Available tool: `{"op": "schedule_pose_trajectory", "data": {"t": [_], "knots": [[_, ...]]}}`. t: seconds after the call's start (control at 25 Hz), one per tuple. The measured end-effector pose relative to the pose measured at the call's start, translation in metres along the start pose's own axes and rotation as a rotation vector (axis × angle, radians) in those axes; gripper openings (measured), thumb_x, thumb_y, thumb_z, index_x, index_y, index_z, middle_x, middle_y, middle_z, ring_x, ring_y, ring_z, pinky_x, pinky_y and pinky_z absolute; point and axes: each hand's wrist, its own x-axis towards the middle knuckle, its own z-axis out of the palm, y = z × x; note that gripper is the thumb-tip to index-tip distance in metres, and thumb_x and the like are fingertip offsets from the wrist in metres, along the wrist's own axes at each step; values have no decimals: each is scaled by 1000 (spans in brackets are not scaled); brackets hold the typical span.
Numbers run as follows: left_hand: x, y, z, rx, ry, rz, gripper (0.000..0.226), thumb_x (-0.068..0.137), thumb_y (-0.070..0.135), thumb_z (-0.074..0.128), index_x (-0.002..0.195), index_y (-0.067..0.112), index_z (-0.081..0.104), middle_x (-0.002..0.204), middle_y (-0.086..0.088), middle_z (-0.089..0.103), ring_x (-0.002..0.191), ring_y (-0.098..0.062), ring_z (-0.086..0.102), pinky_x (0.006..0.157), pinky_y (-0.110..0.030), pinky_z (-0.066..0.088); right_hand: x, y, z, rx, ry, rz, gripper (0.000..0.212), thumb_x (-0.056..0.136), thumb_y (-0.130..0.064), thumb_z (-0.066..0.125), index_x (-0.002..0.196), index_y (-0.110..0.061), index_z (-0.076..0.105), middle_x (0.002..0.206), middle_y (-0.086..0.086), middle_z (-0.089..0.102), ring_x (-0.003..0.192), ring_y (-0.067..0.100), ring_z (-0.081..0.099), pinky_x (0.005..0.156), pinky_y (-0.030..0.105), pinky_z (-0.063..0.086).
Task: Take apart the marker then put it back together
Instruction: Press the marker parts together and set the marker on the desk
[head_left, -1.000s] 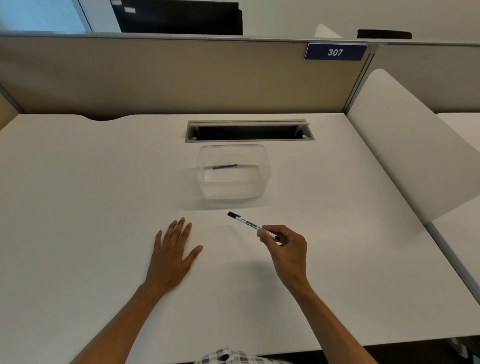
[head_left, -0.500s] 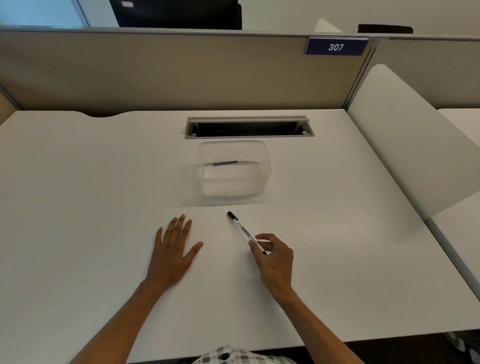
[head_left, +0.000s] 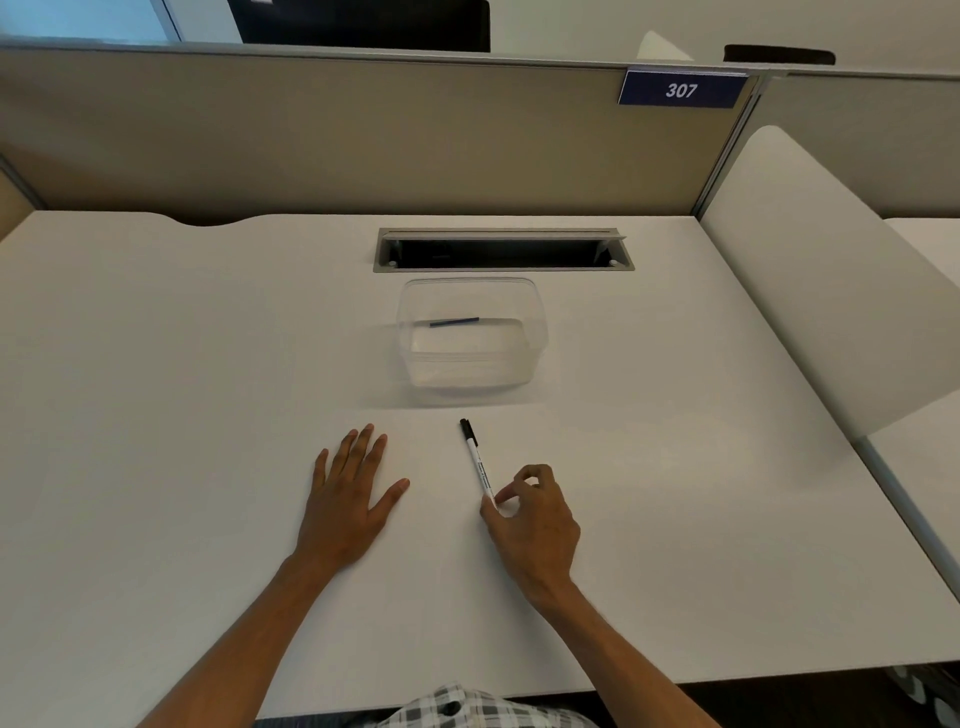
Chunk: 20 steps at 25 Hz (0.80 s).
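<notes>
1. Marker (head_left: 478, 462): white barrel with a black cap, lying flat on the white desk (head_left: 156, 364), cap end pointing away from the person towards the container, rear end reaching into the right hand. It is looking whole, cap seated; whether the task is starting or finishing cannot be told from this view.

2. Right hand (head_left: 530, 512): resting on the desk at the marker's near end, thumb and forefinger curling in and pinching the tail of the barrel. The hold is light, at the very end, which reads as either setting the marker down or being about to lift it.

3. Left hand (head_left: 348, 493): lying palm down on the desk, fingers straight and slightly spread, holding nothing, well clear of the marker. It is probably idling as a brace, near enough to take the cap end when a two-handed pull is wanted.

4. Clear plastic container (head_left: 470, 338): standing just beyond the marker's cap, likely serving as a parts bin.

5. Thin blue stick (head_left: 453, 322): lying inside the container near its far wall; too small to identify.

6. Cable slot (head_left: 501, 249): sitting open in the desk behind the container.

7. Partition sign (head_left: 681, 89): reading 307.
</notes>
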Motion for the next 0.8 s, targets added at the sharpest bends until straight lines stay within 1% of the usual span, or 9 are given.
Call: {"op": "schedule_pose_trajectory", "data": {"t": [0.12, 0.24, 0.48, 0.8], "knots": [[0, 1, -1, -6, 1, 0, 81, 87, 71, 11, 148, 20, 27, 157, -2, 23, 145, -19, 16, 117, -46, 10, 1, 0, 5, -21, -10, -24, 21, 75, -48, 72, 76, -27, 68, 107, -17, 53, 88, 8, 60, 60, 24, 35], [0, 1, -1, -11, 5, 2, 82, 86, 71, 10, 148, 19, 27, 157, -3, 23, 145, -19, 16, 117, -47, 11, 11, -4, 7, -37, -23, -41, 28, 74, -52, 70, 76, -24, 68, 107, -15, 54, 89, 9, 58, 62, 25, 38], [0, 2, -3, -12, 6, 1, 83, 86, 72, 8, 148, 19, 27, 157, -3, 23, 145, -19, 16, 117, -48, 11, 25, -20, 16, -119, -79, -97, 25, 76, -41, 66, 66, -19, 66, 105, -10, 55, 90, 15, 57, 66, 30, 46], [0, 2, -3, -4, 2, 0, 81, 87, 70, 10, 147, 19, 28, 157, -3, 24, 145, -19, 17, 117, -47, 12, 23, -19, 18, -128, -87, -97, 25, 77, -42, 65, 67, -19, 67, 103, -10, 56, 91, 15, 56, 67, 31, 50]]}}
